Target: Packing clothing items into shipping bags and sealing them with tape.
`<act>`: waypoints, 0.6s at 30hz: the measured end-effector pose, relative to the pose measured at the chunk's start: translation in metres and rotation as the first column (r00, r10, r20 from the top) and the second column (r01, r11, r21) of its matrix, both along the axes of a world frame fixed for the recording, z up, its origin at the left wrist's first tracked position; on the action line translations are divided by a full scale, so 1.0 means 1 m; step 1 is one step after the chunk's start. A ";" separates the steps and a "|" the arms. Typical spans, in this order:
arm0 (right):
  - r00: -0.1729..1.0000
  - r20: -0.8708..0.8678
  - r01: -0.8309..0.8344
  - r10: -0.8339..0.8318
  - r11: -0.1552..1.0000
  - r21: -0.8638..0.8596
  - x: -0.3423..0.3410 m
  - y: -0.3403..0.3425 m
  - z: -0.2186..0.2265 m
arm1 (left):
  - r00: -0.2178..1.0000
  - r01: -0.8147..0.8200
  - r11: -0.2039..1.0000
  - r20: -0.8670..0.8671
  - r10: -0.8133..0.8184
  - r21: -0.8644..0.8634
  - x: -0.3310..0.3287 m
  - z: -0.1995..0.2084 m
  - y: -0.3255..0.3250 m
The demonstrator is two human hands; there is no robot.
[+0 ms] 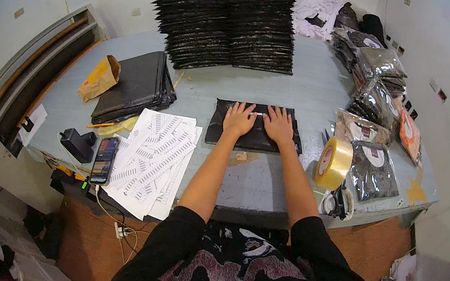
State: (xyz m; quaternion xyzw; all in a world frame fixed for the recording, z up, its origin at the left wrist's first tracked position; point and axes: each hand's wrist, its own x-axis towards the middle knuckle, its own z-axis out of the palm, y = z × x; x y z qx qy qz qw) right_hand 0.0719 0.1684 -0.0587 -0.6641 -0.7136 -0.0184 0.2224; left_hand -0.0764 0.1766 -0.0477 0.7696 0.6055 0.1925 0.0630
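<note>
A black plastic mailer bag lies flat on the table in front of me. My left hand rests palm down on its left half, fingers spread. On the right half, my right hand lies the same way, also open. Between my two thumbs shows a small white strip on the bag, partly hidden by the thumb tips. A large roll of yellowish clear tape stands to the right of the bag.
Tall stacks of black bags rise at the back. Left are more flat black bags, a yellow paper bag, printed label sheets, and a phone. Bagged garments pile up at right, near scissors.
</note>
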 end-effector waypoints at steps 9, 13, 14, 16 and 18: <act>0.992 -0.024 0.119 -0.123 0.986 -0.119 0.030 -0.004 0.004 | 0.987 -0.163 0.986 -0.001 0.163 -0.024 -0.013 0.006 -0.004; 0.977 0.000 0.210 -0.212 0.966 -0.150 0.032 -0.007 0.008 | 0.977 -0.211 0.976 -0.006 0.211 -0.060 -0.019 0.006 -0.004; 0.970 0.007 0.239 -0.241 0.957 -0.163 0.033 -0.007 0.007 | 0.977 -0.211 0.976 -0.005 0.211 -0.058 -0.021 0.005 -0.005; 0.965 0.009 0.261 -0.264 0.951 -0.165 0.036 -0.008 0.007 | 0.973 -0.226 0.969 0.018 0.229 -0.101 -0.028 0.005 -0.004; 0.960 0.008 0.277 -0.279 0.947 -0.163 0.038 -0.007 0.007 | 0.971 -0.239 0.965 0.000 0.240 -0.103 -0.038 0.004 -0.001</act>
